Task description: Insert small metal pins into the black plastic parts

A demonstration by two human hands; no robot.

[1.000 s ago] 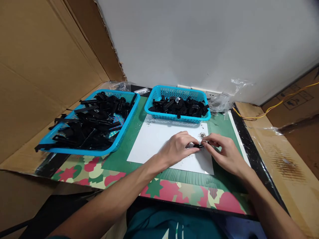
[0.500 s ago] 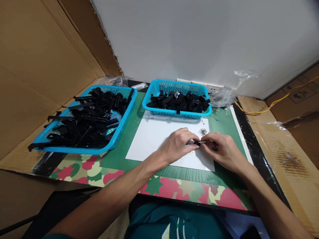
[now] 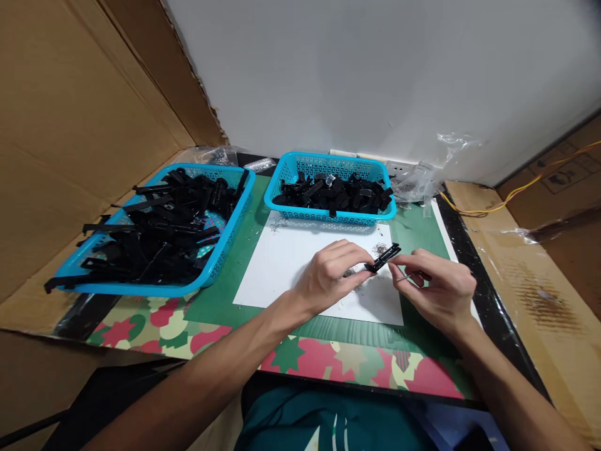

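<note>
My left hand [image 3: 333,269] pinches one end of a long, narrow black plastic part [image 3: 385,257] between thumb and fingers. The part slants up to the right over a white sheet [image 3: 282,263]. Close to its right side, my right hand [image 3: 434,282] is closed on a thin silver metal tool [image 3: 404,277]; its exact kind is hard to make out. Beyond the part lies a small pile of tiny metal pieces [image 3: 379,249]. More tiny pieces are scattered on the sheet near my left fingers.
A blue basket [image 3: 232,235] of long black parts stands at the left, some jutting over its rim. Behind the sheet is a second blue basket [image 3: 323,216] with smaller black pieces. Clear plastic bags [image 3: 416,185] and a yellow cable [image 3: 498,208] lie at the right.
The black part now shows at length, tilted up from my left fingers. My right hand has drawn back a little to the right with the metal tool.
</note>
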